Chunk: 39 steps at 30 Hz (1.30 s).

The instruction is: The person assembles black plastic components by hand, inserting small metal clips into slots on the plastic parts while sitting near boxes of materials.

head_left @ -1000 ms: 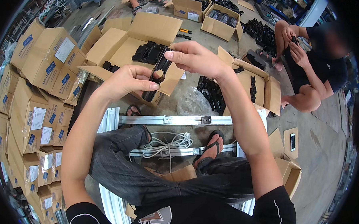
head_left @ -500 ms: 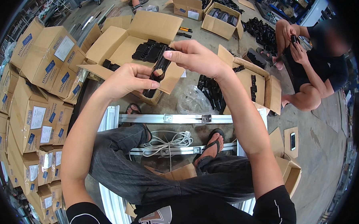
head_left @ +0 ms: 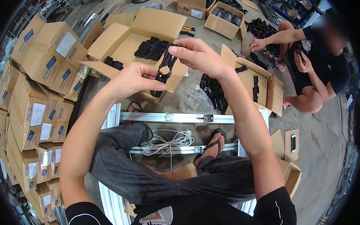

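Note:
Between my two hands is a long black molded part (head_left: 164, 70), tilted over the near edge of an open cardboard box (head_left: 110, 41). My left hand (head_left: 138, 79) pinches its lower end with thumb and fingers. At the upper end, my right hand (head_left: 198, 58) grips it, thumb on the near side and fingers behind. The part has a lighter, see-through opening near its lower half. Inside the box behind lies a row of similar black parts (head_left: 150, 49), with another black piece (head_left: 114, 63) near its left flap.
Stacked cartons (head_left: 50, 52) rise on the left. A metal frame bar (head_left: 147, 116), coiled white cable (head_left: 168, 140) and plastic bag (head_left: 194, 99) lie nearer. Another open box (head_left: 271, 92) stands right, beside black parts (head_left: 213, 90). A co-worker (head_left: 331, 58) sits at far right, near a phone (head_left: 293, 143).
My hands and the black part have shifted slightly right, still in the same grip. The co-worker's hands have parted, one reaching left over the black parts. A foot at the top has left view.

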Each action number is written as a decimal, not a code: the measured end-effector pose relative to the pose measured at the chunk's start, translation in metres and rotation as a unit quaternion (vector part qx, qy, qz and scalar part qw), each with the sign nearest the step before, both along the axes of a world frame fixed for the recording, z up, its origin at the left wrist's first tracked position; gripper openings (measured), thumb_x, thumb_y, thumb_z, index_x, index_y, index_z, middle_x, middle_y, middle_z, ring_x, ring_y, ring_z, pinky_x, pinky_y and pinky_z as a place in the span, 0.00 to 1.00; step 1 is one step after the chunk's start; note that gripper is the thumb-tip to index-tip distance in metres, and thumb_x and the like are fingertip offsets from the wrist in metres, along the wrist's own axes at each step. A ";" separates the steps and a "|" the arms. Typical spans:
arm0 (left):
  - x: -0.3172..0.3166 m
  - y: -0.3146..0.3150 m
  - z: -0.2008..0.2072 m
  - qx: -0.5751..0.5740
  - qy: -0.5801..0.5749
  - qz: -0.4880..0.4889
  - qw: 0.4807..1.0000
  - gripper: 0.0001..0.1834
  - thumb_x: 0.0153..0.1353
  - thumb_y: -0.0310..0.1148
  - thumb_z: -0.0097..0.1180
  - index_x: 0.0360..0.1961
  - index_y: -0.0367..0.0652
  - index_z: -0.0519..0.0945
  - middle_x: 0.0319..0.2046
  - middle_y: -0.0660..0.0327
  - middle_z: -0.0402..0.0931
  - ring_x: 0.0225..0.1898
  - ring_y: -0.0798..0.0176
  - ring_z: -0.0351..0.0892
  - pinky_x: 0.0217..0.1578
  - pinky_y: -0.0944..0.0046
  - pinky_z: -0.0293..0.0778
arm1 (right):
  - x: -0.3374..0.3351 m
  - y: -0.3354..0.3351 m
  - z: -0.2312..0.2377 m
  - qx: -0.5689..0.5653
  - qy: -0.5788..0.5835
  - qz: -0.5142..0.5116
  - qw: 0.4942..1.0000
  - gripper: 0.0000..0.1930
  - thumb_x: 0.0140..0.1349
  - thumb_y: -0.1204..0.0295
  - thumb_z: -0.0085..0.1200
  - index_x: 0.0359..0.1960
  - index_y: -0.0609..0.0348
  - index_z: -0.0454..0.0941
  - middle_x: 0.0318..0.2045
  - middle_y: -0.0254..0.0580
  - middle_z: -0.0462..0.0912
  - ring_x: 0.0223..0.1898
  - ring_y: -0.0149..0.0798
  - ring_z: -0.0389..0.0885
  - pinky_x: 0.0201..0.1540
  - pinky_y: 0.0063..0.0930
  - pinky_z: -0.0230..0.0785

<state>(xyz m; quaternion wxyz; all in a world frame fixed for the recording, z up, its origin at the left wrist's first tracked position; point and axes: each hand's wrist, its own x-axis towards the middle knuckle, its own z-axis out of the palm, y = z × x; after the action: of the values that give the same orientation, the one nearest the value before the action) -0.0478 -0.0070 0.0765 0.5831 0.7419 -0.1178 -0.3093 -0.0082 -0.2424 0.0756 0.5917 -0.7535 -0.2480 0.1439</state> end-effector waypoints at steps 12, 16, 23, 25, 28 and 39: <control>-0.001 -0.003 -0.002 -0.024 -0.012 0.046 0.999 0.16 0.58 0.32 0.68 0.46 0.38 0.83 0.36 0.64 0.83 0.37 0.71 0.81 0.42 0.67 0.78 | 0.004 0.002 -0.008 0.210 0.120 0.027 0.970 0.18 0.69 0.53 0.53 0.33 0.57 0.73 0.19 0.24 0.64 0.18 0.20 0.57 0.20 0.16 0.49; 0.004 -0.004 0.002 -0.080 -0.019 0.095 0.992 0.17 0.60 0.30 0.65 0.49 0.36 0.80 0.42 0.59 0.83 0.45 0.65 0.83 0.49 0.63 0.79 | 0.021 0.011 -0.063 0.334 0.258 -0.173 0.890 0.10 0.64 0.67 0.55 0.30 0.58 0.71 0.23 0.31 0.69 0.20 0.25 0.66 0.20 0.20 0.56; 0.007 0.010 0.005 -0.127 -0.009 0.160 0.979 0.17 0.62 0.30 0.63 0.50 0.33 0.78 0.44 0.55 0.82 0.44 0.62 0.84 0.49 0.60 0.81 | 0.009 0.026 -0.106 0.329 0.373 -0.250 0.831 0.07 0.60 0.84 0.43 0.39 0.68 0.70 0.35 0.49 0.72 0.37 0.45 0.78 0.34 0.32 0.76; 0.009 0.011 0.004 -0.125 -0.011 0.167 0.978 0.17 0.63 0.31 0.63 0.49 0.32 0.78 0.44 0.54 0.82 0.44 0.62 0.84 0.48 0.61 0.81 | 0.009 0.026 -0.104 0.332 0.375 -0.253 0.828 0.09 0.61 0.85 0.42 0.42 0.71 0.69 0.37 0.52 0.73 0.41 0.49 0.80 0.38 0.36 0.80; 0.011 0.010 0.002 -0.123 -0.018 0.165 0.978 0.18 0.63 0.32 0.63 0.49 0.32 0.78 0.44 0.54 0.82 0.43 0.63 0.84 0.47 0.62 0.81 | 0.014 0.021 -0.107 0.361 0.382 -0.246 0.814 0.11 0.64 0.84 0.40 0.47 0.73 0.66 0.38 0.55 0.75 0.42 0.51 0.82 0.40 0.40 0.82; 0.009 0.012 0.001 -0.116 -0.021 0.165 0.979 0.17 0.62 0.33 0.64 0.48 0.32 0.79 0.43 0.56 0.82 0.43 0.65 0.84 0.46 0.63 0.82 | 0.018 0.016 -0.116 0.331 0.394 -0.234 0.825 0.18 0.60 0.88 0.37 0.52 0.80 0.62 0.44 0.59 0.73 0.43 0.60 0.82 0.43 0.41 0.84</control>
<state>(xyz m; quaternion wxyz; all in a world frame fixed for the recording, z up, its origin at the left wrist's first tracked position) -0.0385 0.0050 0.0780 0.7056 0.6849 -0.0410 -0.1769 0.0101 -0.2263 -0.0405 0.8689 -0.4269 0.1573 0.1950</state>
